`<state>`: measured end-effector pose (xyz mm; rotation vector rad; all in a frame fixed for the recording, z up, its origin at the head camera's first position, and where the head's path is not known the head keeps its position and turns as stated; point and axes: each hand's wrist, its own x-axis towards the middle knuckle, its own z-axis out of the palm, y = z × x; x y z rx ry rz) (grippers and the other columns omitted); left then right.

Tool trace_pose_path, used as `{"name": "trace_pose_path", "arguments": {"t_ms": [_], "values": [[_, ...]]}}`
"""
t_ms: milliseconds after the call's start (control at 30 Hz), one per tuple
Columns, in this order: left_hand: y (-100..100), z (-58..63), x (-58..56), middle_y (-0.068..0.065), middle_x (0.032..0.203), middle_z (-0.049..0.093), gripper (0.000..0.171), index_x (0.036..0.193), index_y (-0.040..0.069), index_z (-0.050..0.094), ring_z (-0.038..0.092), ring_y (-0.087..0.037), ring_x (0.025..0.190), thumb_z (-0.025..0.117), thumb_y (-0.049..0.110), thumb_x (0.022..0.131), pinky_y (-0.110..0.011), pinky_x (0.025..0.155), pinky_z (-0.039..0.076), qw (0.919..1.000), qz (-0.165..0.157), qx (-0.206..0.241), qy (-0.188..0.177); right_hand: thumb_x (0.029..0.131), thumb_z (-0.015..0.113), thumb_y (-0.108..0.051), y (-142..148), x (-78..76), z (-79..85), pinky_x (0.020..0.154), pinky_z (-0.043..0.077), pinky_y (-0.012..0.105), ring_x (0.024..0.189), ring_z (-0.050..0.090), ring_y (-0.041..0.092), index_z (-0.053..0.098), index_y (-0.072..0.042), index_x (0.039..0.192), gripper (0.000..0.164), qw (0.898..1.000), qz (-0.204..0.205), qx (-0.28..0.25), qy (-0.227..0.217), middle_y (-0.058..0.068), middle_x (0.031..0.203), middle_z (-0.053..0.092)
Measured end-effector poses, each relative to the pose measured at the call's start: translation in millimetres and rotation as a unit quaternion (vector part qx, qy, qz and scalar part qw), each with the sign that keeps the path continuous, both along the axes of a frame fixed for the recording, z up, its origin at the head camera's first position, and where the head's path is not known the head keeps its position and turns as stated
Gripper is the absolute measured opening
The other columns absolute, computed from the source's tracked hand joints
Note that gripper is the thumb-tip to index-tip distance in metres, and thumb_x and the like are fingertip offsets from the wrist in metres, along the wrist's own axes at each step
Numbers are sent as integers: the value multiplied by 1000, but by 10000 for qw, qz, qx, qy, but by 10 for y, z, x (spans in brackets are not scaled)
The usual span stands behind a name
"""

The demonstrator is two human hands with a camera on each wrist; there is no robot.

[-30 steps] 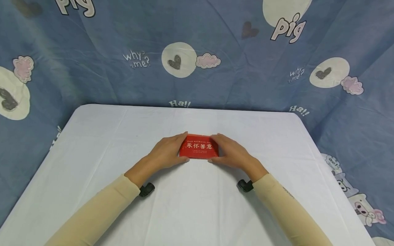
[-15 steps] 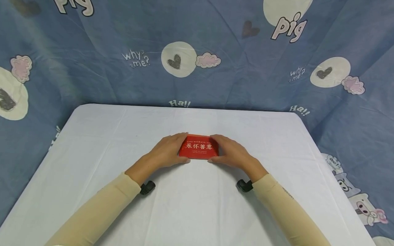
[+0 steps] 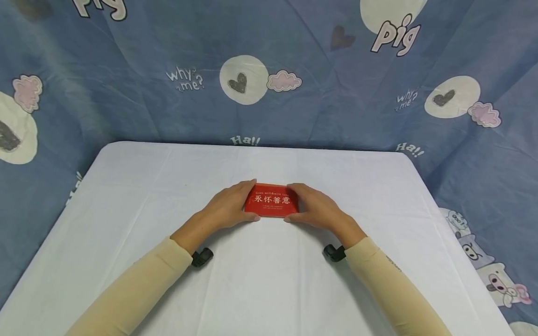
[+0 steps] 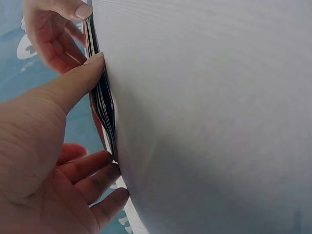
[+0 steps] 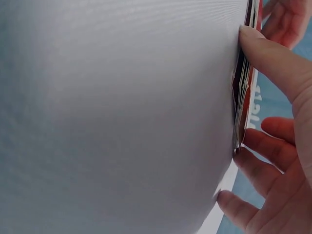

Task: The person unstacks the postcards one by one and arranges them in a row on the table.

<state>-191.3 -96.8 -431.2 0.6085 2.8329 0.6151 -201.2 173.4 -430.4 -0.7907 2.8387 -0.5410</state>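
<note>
A flat red folded packet [image 3: 272, 206] with white Chinese characters and small English lettering lies on the white table, its writing facing up. My left hand [image 3: 229, 205] grips its left end, thumb at the near edge and fingers reaching to the far edge. The right hand [image 3: 317, 205] holds the opposite end the same way. Seen edge-on in the left wrist view, the packet [image 4: 106, 114] is a thin stack of layers, dark underneath, with the thumb pressed to its side. In the right wrist view, fingertips touch the cloth beside the layered edge [image 5: 240, 97].
White cloth covers the table [image 3: 252, 280]. Behind it hangs a blue patterned curtain [image 3: 168, 112], which also runs down along both sides. A small dark camera sits at the left wrist [image 3: 202, 257], and another at the right wrist [image 3: 334, 253].
</note>
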Motion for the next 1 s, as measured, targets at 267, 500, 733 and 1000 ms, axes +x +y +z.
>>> {"name": "trace_pose_path", "arguments": {"t_ms": [267, 500, 733, 1000], "values": [[-12, 13, -2, -9, 150, 38, 104, 154, 12, 23, 42, -30, 132, 81, 47, 74, -49, 106, 37, 9997, -60, 97, 202, 73, 80, -51, 9, -28, 68, 102, 43, 39, 130, 43, 15, 37, -18, 147, 92, 9999, -10, 77, -100, -2, 144, 44], [-12, 98, -26, -11, 150, 37, 107, 154, 10, 23, 40, -31, 133, 82, 48, 73, -47, 107, 36, 9989, -103, 0, 465, 74, 80, -50, -3, -57, 160, 103, 42, 40, 132, 40, 16, 35, -20, 149, 93, 9998, -46, 171, -85, -2, 146, 42], [-59, 183, -94, -10, 153, 33, 106, 154, 8, 20, 37, -30, 136, 80, 46, 75, -47, 108, 35, 9991, -3, -129, 398, 77, 78, -44, -40, -115, 220, 103, 42, 42, 132, 40, 17, 35, -19, 148, 87, 10000, 17, 73, 41, -1, 147, 41], [-177, 211, -181, -14, 154, 31, 103, 153, 4, 21, 36, -32, 136, 80, 42, 77, -47, 108, 35, 9989, 14, -97, 459, 78, 79, -40, -204, -263, 291, 99, 46, 39, 128, 43, 16, 38, -18, 146, 83, 9999, 63, 99, 123, -1, 145, 43]]}}
